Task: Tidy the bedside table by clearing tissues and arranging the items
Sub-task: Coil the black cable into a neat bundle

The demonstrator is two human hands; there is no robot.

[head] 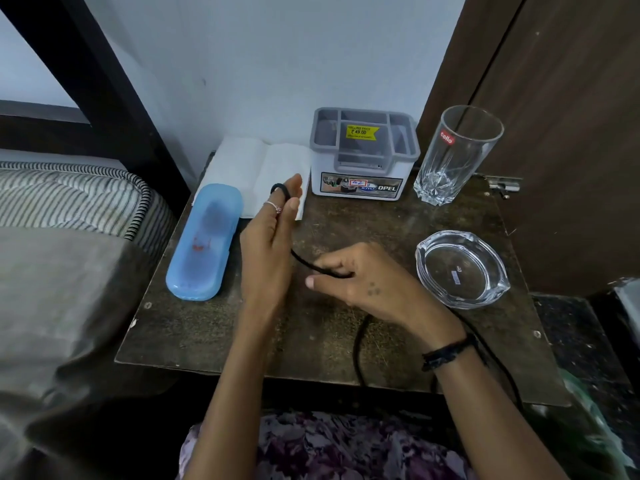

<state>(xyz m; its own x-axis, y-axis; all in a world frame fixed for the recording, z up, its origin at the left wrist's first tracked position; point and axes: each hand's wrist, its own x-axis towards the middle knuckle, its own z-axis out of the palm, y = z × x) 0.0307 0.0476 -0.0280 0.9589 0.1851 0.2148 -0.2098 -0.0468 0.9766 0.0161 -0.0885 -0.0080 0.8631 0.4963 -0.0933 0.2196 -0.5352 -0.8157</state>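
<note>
A person's right hand (367,278) pinches a thin black cord (311,265) between thumb and curled fingers, while the left hand (273,237) stands on edge with fingers straight and nearly together, a loop of that cord hooked over the fingertips. The cord runs taut from the loop down and to the right into the pinch, then appears to trail from under the right hand off the near edge of the table, so its free length lies toward the person and the right hand is the nearer one to feed the next turn round the left; whether the slack would snag on the edge cannot be judged.

All this takes place above one dark, scuffed wooden bedside table (346,344). Against the wall at the back lies one sheet of white tissue paper (252,161), flat and unfolded, just beyond the left fingertips and not yet cleared. Beside it to the right stands one grey-and-white plastic organiser box (363,157) with open compartments and a yellow price sticker. One translucent blue oblong plastic case (204,244) lies near the left edge, its long axis running from front to back. One tall clear drinking glass (453,154) stands upright at the back right corner; one clear glass ashtray (462,268) sits in front of it, just beside the right hand.
</note>
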